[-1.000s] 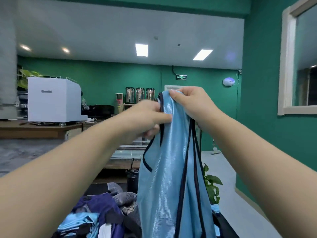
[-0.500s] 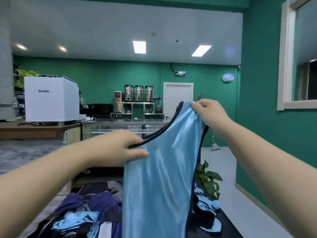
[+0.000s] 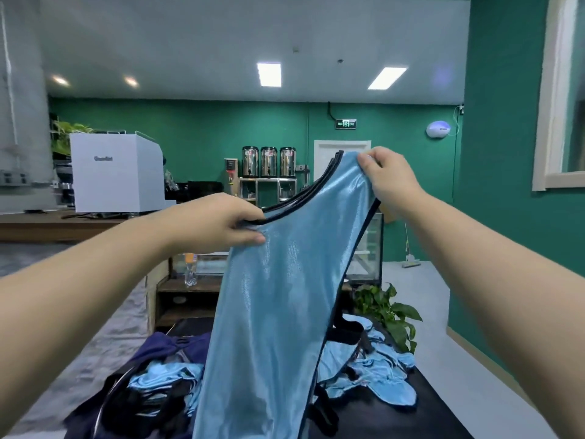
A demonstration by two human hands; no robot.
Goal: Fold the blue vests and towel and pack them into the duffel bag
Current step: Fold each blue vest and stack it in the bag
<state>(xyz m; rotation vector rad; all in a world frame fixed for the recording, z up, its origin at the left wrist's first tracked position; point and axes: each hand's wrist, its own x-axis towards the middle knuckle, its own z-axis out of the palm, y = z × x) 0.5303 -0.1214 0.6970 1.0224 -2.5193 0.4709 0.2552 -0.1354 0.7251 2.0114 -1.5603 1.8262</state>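
A shiny light blue vest point(image 3: 278, 305) with black trim hangs in the air in front of me, folded lengthwise. My left hand point(image 3: 218, 226) pinches its upper edge at the left, lower down. My right hand point(image 3: 389, 179) grips the top strap end, higher and to the right. Below on the black table point(image 3: 421, 416) lies the open dark navy duffel bag point(image 3: 158, 350) at the left, with blue fabric point(image 3: 164, 378) inside. More crumpled blue vests point(image 3: 376, 372) lie to the right of the hanging one. No towel can be told apart.
A potted green plant point(image 3: 389, 315) stands behind the table's far right corner. Beyond are a wooden counter with a white machine point(image 3: 117, 172), a glass display case point(image 3: 367, 248) and green walls. Grey floor opens to the right.
My hands have spread apart: the left dropped and moved left along the black-trimmed edge, the right stayed high. The bunched vest has opened into a flat hanging panel.
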